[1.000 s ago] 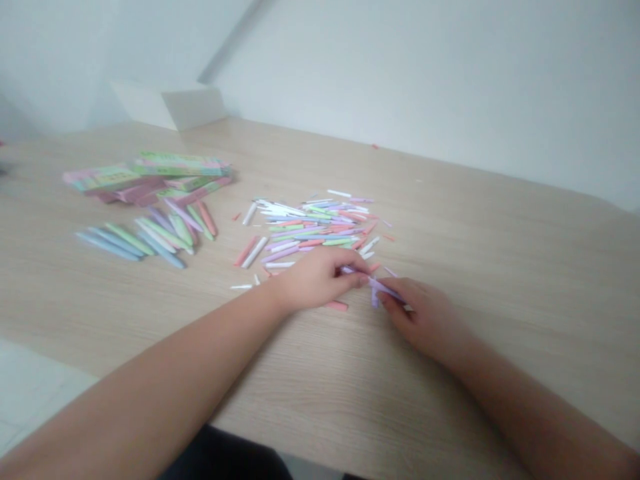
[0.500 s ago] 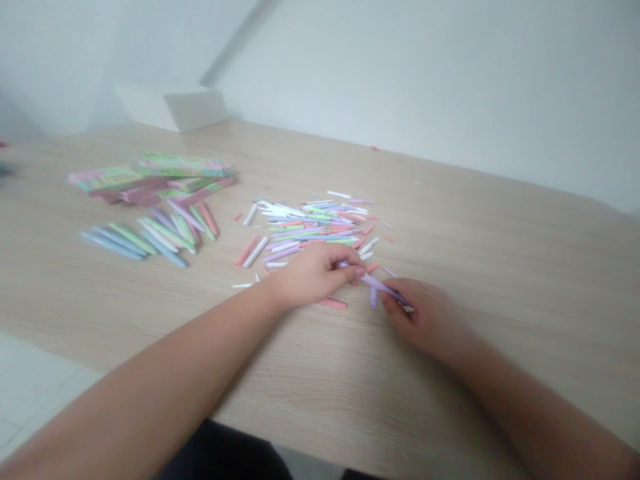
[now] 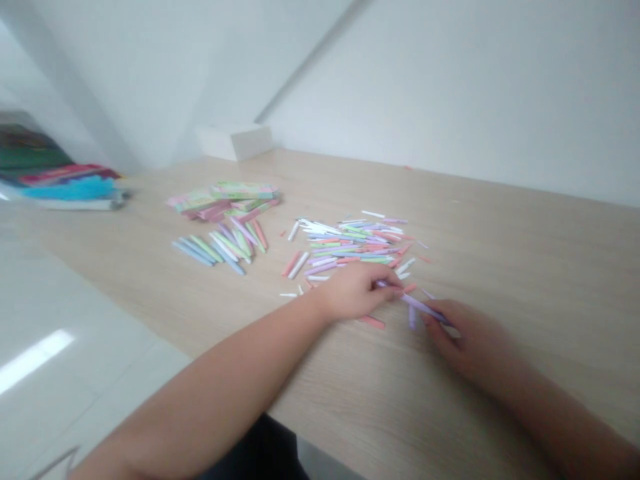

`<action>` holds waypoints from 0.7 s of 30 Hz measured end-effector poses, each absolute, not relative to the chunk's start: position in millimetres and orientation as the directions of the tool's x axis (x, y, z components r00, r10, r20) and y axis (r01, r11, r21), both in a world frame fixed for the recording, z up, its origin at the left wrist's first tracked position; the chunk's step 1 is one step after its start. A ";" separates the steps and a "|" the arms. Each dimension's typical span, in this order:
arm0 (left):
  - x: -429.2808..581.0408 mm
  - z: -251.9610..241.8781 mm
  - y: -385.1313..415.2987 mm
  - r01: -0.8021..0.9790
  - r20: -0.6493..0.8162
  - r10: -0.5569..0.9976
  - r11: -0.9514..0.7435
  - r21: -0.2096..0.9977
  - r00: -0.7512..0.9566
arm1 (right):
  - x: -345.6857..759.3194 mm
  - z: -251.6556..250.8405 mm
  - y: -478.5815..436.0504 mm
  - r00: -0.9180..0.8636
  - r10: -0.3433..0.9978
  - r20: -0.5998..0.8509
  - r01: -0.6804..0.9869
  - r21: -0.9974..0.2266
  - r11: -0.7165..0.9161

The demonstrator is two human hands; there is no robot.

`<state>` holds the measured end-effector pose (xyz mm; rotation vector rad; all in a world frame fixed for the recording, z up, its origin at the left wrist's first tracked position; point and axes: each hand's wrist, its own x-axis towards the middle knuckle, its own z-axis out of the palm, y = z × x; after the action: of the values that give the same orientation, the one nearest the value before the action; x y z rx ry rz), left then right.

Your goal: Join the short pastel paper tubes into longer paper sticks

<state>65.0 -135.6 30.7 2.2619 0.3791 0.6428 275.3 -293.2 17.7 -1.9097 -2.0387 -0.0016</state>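
A slim purple pen [image 3: 419, 305] stretches between my hands just above the table. My left hand [image 3: 357, 290] pinches its upper left end with thumb and fingers. Closed round the lower right end is my right hand [image 3: 470, 337]. Under the pen lies a short purple pen part [image 3: 412, 319], and a coral pen part [image 3: 373, 322] rests below my left wrist. Beyond my left hand spreads a pile of loose pastel pen parts [image 3: 345, 248] in white, purple, green, blue and coral. Blur hides whether the held pen is in one piece.
Several whole-looking pastel pens [image 3: 215, 248] lie in a loose row on the left. Behind them are stacked pink and green cartons [image 3: 245, 192]. A white box [image 3: 253, 142] stands by the wall. Blue and red items [image 3: 70, 189] sit at the table's far left.
The view has swung left, so everything appears further right and more floor and the far-left items show. Both hands keep hold of the purple pen in nearly the same pose.
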 end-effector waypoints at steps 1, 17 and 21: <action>64.2 31.7 -135.8 0.067 0.340 0.423 -0.702 0.709 0.840 | 276.8 14.9 -291.9 -0.032 0.969 0.247 0.965 -0.245 0.094; 46.7 52.2 -133.4 0.126 0.416 0.132 -0.991 0.041 0.900 | 283.3 0.9 -281.2 -0.018 0.945 0.326 0.954 -0.278 0.114; 39.1 54.9 -131.3 0.243 0.395 0.190 -0.966 -0.088 0.899 | 282.2 1.4 -283.9 0.013 0.943 0.332 0.951 -0.295 0.090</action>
<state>39.1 -131.3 54.9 3.1931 0.3666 0.6415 282.2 -283.9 1.4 -1.8575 -1.9346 -0.0241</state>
